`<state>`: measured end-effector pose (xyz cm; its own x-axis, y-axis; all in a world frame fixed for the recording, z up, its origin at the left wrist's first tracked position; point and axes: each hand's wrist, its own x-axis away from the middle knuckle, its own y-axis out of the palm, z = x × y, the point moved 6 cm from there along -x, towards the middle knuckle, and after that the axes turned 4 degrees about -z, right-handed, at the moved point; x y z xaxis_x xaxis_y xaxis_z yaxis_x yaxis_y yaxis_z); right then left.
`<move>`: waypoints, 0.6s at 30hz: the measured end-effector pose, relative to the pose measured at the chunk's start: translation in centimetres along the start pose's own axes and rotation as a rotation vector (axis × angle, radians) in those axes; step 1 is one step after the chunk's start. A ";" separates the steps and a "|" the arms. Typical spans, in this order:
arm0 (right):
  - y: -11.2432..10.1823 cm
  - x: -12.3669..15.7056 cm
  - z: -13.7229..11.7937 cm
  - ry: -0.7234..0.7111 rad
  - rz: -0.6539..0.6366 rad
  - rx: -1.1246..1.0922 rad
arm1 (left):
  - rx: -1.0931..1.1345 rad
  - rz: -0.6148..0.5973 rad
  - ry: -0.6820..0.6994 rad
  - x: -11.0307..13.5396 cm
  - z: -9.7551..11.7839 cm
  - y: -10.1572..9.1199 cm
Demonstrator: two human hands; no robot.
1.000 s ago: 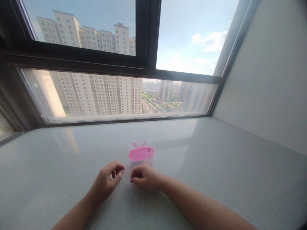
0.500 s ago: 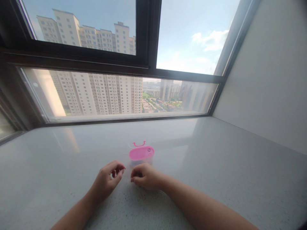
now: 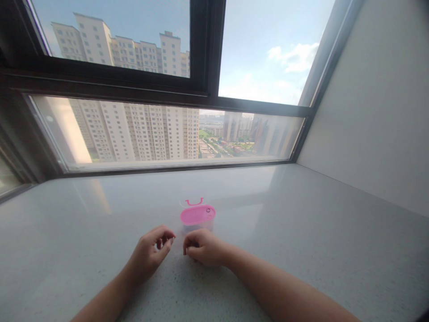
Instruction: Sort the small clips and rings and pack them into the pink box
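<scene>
A small clear box with a pink lid (image 3: 197, 217) and a pink handle stands on the pale stone sill (image 3: 301, 232). A tiny ring-like item lies on the lid's right end. Just in front of the box, my left hand (image 3: 150, 252) rests on the sill with its fingers curled and pinched together. My right hand (image 3: 203, 247) sits beside it, its fingers curled under in a pinch. The two hands' fingertips are a short gap apart. Whatever lies between the fingers is too small to make out.
A wide window with a dark frame (image 3: 204, 67) runs along the far edge of the sill, with tall buildings outside. A plain white wall (image 3: 375, 103) closes off the right side.
</scene>
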<state>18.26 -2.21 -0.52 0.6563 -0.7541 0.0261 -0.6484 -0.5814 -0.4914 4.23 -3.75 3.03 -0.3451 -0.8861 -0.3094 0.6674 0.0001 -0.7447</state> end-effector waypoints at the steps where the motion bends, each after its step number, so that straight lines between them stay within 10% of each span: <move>1: 0.0 0.0 0.0 0.007 -0.004 -0.005 | 0.002 0.000 -0.003 0.0 0.0 0.0; 18: 0.3 -0.4 0.7 0.005 0.011 -0.061 | 0.016 0.028 -0.001 -0.1 0.0 -0.3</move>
<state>18.09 -1.88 -1.23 0.6472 -0.7618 0.0256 -0.6777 -0.5905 -0.4381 4.07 -3.64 3.27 -0.3255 -0.8862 -0.3296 0.6871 0.0179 -0.7264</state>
